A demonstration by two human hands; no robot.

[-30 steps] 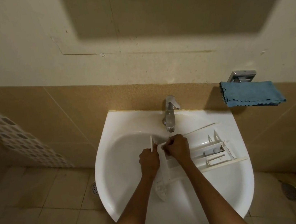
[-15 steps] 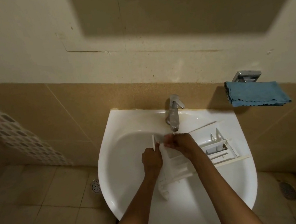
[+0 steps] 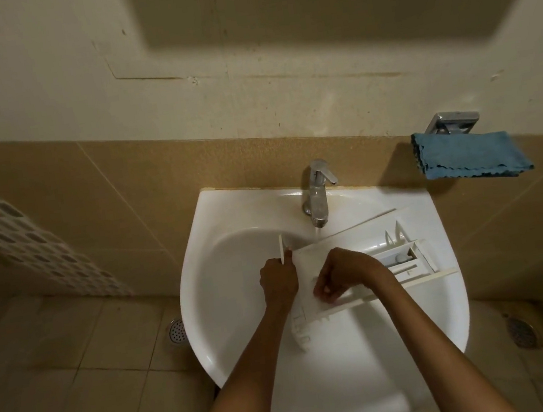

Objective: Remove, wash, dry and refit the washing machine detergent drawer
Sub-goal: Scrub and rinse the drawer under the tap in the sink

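Clamping with curled fingers of left hand (image 3: 279, 286) on front panel of white plastic detergent drawer (image 3: 379, 236); pinching near wall with fingers of right hand (image 3: 341, 274). Lying across white ceramic basin (image 3: 209, 317), beneath running chrome tap (image 3: 318, 192).

A round floor drain (image 3: 177, 332) lies in beige floor tiles (image 3: 79, 386) near a mosaic wall strip (image 3: 26, 245).

White sink (image 3: 233, 318) — detergent drawer (image 3: 364, 237) resting across it.

Glossy white ceramic sink (image 3: 234, 356), matt white plastic drawer (image 3: 347, 240), shiny chrome tap (image 3: 319, 196), soft blue cloth (image 3: 470, 155).
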